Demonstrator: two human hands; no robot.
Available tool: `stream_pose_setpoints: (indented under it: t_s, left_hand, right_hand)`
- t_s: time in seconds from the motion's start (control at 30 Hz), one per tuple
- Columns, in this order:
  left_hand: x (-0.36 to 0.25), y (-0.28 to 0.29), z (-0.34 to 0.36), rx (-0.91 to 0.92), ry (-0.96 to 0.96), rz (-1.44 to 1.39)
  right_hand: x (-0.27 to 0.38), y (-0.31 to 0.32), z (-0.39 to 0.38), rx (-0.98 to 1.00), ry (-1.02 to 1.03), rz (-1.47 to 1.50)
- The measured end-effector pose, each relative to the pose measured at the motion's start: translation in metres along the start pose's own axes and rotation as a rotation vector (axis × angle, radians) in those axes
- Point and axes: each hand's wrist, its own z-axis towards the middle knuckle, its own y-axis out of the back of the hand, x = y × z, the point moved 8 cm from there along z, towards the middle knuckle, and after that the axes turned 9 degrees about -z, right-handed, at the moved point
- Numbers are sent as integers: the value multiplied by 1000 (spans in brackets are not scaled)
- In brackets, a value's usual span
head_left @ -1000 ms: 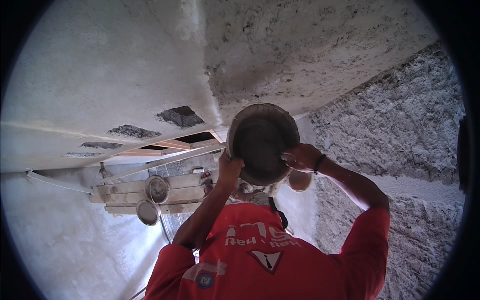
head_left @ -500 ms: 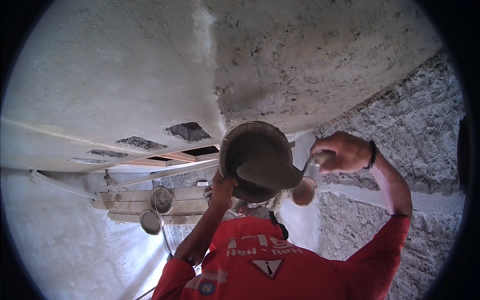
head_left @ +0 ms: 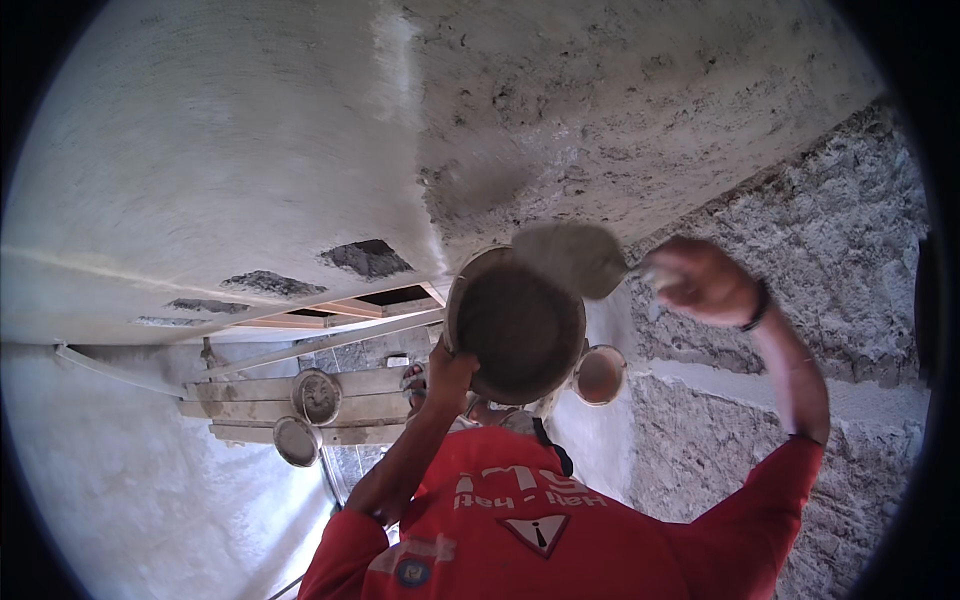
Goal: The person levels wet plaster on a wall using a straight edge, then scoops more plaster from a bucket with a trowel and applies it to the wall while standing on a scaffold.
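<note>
My left hand [head_left: 452, 372] is closed on the near left rim of a round bucket [head_left: 518, 335], tilted so its dark inside with wet grey mortar shows. In my right hand [head_left: 705, 280] is the handle of a trowel [head_left: 575, 258]. Its blade, blurred by motion, overlaps the bucket's far right rim in the picture and lies close to the plastered wall [head_left: 500, 120]. Whether mortar lies on the blade I cannot make out. A dark band circles my right wrist.
Below left, two mortar-crusted buckets [head_left: 317, 397] [head_left: 297, 441] stand by wooden planks [head_left: 375, 407]. Another bucket [head_left: 600, 375] is right of mine. Rough patches [head_left: 367, 259] break the smooth wall at left. A rough grey wall [head_left: 800, 250] rises at right.
My right hand has lifted the trowel out of the bucket, up and slightly right toward the wall. My left hand and the bucket have shifted only slightly.
</note>
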Motion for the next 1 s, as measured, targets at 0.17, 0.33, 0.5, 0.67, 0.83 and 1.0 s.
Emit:
stream_pose_setpoints:
  t_s: [0.17, 0.33, 0.5, 0.67, 0.83, 1.0]
  left_hand:
    - [-26, -38, -15, 1, -7, 90]
    - [-33, -53, -14, 74, -78, 41]
    - [-46, -56, -21, 49, -43, 117]
    - [-41, -38, -18, 30, -5, 46]
    - [-52, -29, -26, -1, -30, -36]
    - [-58, -16, -29, -25, -68, -74]
  right_hand:
    - [11, -113, -2, 109, -203, -484]
    - [15, -194, -9, 379, -243, -222]
    - [24, -193, -18, 319, -233, 91]
    - [26, -153, -17, 272, -174, 174]
    - [38, -71, -2, 192, -50, 214]
    - [52, 11, 17, 286, 5, 245]
